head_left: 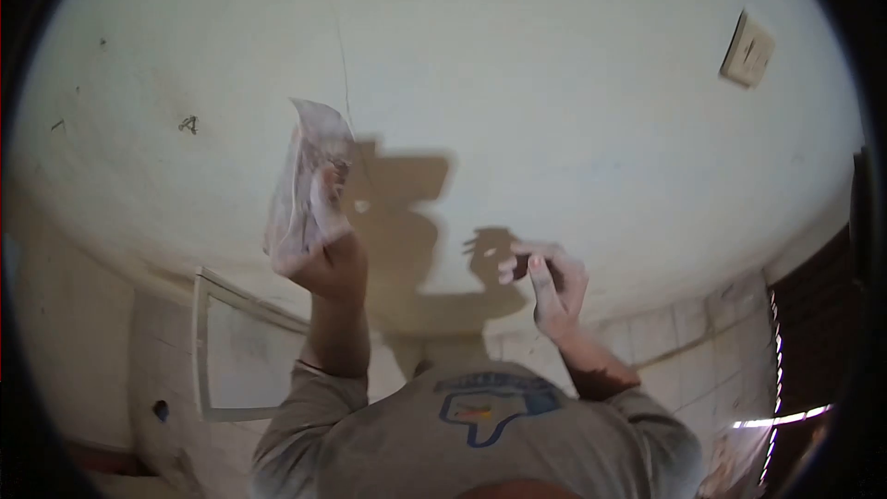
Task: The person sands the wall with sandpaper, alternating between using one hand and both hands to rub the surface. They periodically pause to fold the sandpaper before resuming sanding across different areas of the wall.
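My left hand (328, 245), dusty white at the fingers, is raised before the pale wall (573, 83). It is closed around a creased, whitish-pink sheet (319, 120) that looks like dusty sandpaper. The sheet stands up past my fingertips and folds down along the hand. To the right and lower, my right hand (562, 291) is held up with bent, spread fingers and nothing in it. White dust coats its thumb and fingers. Shadows of my head and hands fall on the wall between them.
A light switch plate (748, 49) is mounted at the upper right. Bits of wire (189, 124) stick out at the left, and a thin crack runs down the wall. A white-framed panel (200, 342) stands at lower left. Dark brown slats (818, 342) edge the right side.
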`<state>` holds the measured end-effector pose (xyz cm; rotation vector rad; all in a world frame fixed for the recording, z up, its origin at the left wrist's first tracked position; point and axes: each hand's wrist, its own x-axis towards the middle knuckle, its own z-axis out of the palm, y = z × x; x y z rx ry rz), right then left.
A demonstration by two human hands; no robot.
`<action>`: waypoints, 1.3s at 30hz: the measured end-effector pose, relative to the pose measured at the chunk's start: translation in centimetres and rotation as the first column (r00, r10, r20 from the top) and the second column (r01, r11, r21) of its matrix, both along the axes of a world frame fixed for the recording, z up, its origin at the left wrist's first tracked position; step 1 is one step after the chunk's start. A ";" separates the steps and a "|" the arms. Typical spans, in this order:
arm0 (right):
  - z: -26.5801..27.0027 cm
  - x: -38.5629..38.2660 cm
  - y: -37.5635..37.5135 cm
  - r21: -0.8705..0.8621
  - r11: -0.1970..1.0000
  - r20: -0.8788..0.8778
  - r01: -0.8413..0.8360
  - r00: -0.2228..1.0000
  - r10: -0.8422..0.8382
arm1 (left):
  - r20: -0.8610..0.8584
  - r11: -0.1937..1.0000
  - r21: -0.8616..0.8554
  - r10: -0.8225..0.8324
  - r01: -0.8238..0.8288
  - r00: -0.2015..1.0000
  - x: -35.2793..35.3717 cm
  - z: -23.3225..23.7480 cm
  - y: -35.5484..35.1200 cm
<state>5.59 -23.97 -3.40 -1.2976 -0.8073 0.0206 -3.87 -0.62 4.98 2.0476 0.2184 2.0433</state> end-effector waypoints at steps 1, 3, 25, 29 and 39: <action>-0.8 0.9 -1.4 -0.021 1.000 0.011 -0.001 1.000 0.001 | -0.027 0.997 -0.061 -0.049 0.047 0.998 1.2 0.2 -0.6; -2.6 2.3 -3.3 -0.040 0.999 0.007 0.005 1.000 -0.005 | -0.062 0.976 -0.147 -0.169 0.159 0.984 3.7 0.0 -1.3; -8.5 10.0 -11.9 0.006 0.996 -0.113 0.083 0.990 -0.082 | -0.089 0.993 -0.059 0.094 -0.099 0.992 12.7 -6.8 -7.5; -10.0 8.1 -11.0 -0.023 0.995 -0.215 -0.097 0.973 0.090 | -0.173 0.984 -0.093 0.135 -0.152 0.976 13.2 -11.7 -10.1; -5.3 8.6 -11.2 0.142 0.979 -0.242 0.147 0.964 -0.110 | -0.016 0.988 0.025 0.156 -0.155 0.988 10.1 0.5 -4.0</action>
